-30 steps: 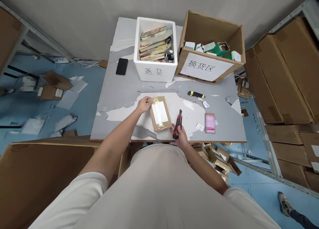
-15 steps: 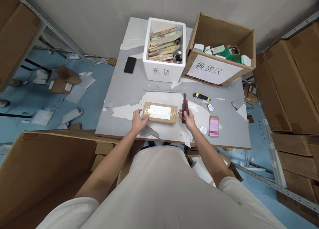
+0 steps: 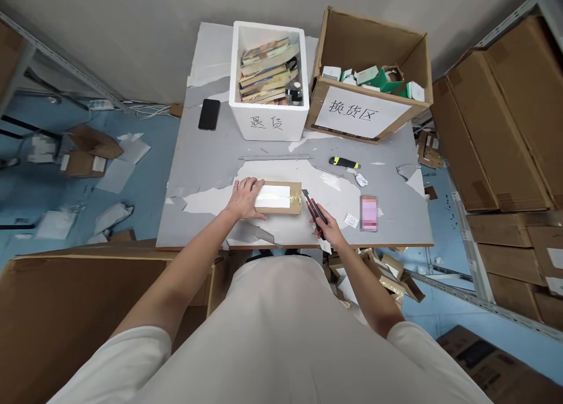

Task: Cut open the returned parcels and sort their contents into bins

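A small brown cardboard box with a white label and shiny tape lies flat near the table's front edge. My left hand rests over its left end, fingers spread on the top and thumb toward the near side. To the right of the box, my right hand is wrapped round a red and black box cutter. The cutter's tip points up and left, close to the box's right end. A second cutter, black and yellow, lies farther back on the table.
A white foam bin of booklets and a large carton with green and white boxes stand at the back. A black phone lies at left. A pink blurred item and crumpled paper are at right.
My left hand has moved from beside the box's left end onto its top. The cutter in my right hand has tilted, its tip now toward the box. The view has shifted slightly.
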`<action>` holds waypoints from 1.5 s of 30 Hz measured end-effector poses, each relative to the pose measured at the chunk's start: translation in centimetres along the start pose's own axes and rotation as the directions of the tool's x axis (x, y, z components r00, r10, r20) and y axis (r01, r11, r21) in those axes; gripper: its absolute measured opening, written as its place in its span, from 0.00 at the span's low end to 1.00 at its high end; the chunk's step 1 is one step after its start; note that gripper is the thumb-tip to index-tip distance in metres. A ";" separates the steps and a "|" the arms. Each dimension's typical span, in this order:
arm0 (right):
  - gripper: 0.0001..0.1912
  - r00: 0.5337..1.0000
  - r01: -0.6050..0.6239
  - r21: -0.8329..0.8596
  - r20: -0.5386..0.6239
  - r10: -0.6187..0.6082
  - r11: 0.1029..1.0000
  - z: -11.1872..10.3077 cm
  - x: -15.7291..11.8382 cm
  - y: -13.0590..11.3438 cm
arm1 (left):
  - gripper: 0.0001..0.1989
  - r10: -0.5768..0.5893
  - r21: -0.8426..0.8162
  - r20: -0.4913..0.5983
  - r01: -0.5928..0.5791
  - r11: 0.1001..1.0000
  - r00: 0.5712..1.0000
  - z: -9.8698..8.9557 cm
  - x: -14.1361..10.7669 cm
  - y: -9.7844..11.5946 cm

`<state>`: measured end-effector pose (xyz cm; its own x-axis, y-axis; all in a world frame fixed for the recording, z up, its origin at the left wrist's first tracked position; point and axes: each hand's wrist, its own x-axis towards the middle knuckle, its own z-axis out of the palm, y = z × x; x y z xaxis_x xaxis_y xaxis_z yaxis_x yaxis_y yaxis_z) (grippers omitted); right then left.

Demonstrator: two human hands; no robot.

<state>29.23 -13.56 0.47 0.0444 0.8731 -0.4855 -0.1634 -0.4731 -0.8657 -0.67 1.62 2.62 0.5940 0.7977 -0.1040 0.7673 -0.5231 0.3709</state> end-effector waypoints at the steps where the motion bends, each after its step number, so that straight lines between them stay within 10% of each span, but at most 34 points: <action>1: 0.41 1.000 -0.003 0.001 0.005 0.003 1.000 -0.1 0.0 0.0 | 0.62 0.000 0.000 -0.006 0.000 1.000 1.000 0.0 0.1 0.0; 17: 0.33 0.948 -0.088 -0.235 0.278 0.154 0.968 -1.3 -1.4 -1.1 | 0.57 0.014 -0.106 -0.097 -0.025 0.994 0.995 1.2 0.3 -0.5; 23: 0.34 0.965 -0.152 -0.215 0.179 0.192 0.965 -3.8 -3.7 -0.8 | 0.61 0.038 -0.141 -0.076 -0.048 0.989 0.996 1.4 0.4 -1.0; 27: 0.29 0.992 -0.106 -0.151 -0.087 0.093 0.983 -5.1 -4.3 -0.7 | 0.64 0.084 -0.192 -0.056 -0.093 0.977 0.995 1.0 0.4 -1.7; 32: 0.21 0.958 0.050 -0.071 -0.280 -0.068 0.996 -0.8 0.3 0.3 | 0.58 -0.154 -0.391 -0.168 0.077 0.917 0.974 1.3 -2.5 -3.3; 40: 0.24 0.985 0.027 0.030 -0.171 -0.022 0.999 5.4 4.4 1.1 | 0.39 -0.433 -0.752 0.091 0.347 0.560 0.897 7.2 -7.3 -3.7; 45: 0.23 0.980 0.075 -0.023 -0.185 -0.078 0.997 4.9 3.9 -0.7 | 0.26 -0.486 -0.668 0.035 0.382 0.638 0.873 6.2 -6.9 -2.5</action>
<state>24.70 -9.23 -0.21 0.2385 0.8704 -0.4307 -0.1370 -0.4089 -0.9022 -5.18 -4.48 -3.34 0.1544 0.9404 -0.3031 0.5553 0.1712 0.8139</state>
